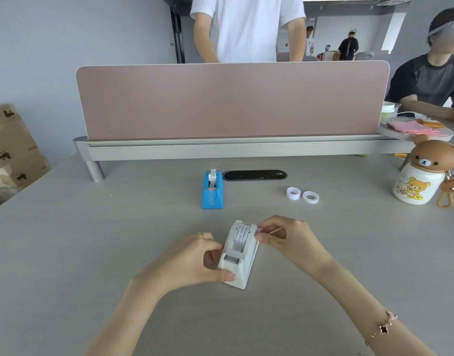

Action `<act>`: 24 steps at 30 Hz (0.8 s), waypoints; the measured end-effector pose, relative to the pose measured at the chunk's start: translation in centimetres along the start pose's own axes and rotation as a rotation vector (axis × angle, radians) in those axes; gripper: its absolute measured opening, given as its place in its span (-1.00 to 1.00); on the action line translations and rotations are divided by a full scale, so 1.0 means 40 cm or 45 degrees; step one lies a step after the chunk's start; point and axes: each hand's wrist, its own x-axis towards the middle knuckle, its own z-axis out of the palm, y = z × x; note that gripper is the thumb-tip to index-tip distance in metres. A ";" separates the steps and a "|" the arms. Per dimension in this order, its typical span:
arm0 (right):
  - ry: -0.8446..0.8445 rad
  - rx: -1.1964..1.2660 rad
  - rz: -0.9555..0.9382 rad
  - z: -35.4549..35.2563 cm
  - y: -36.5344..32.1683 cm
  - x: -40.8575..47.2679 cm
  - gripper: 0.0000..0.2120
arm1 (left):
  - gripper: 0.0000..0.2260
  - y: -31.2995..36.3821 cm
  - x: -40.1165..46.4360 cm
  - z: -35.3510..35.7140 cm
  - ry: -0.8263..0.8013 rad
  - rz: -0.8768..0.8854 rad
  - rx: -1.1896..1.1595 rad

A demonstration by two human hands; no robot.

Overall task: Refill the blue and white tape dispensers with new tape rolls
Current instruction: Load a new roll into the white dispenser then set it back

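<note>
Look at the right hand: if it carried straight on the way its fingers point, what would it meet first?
The right hand points left at the white dispenser, which its fingertips already seem to touch near the roll.

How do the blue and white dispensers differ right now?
The blue dispenser stands alone farther back on the desk, untouched; the white dispenser sits near the wearer, gripped by the left hand at its cutter end, with the right hand at its rear. The blue one points straight toward the wearer; the white one is angled. Both show a tape roll seated in the cradle.
</note>
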 end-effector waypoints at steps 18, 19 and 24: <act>-0.420 0.144 -0.100 0.002 -0.015 -0.019 -0.65 | -0.41 0.016 0.017 0.030 0.124 -0.075 -0.125; -0.497 0.119 -0.085 -0.008 -0.020 -0.020 -0.63 | -0.40 0.015 0.019 0.029 0.105 -0.058 -0.160; -0.643 -0.057 -0.024 -0.019 -0.032 -0.030 -0.30 | -0.21 0.004 0.021 0.029 0.052 -0.037 -0.131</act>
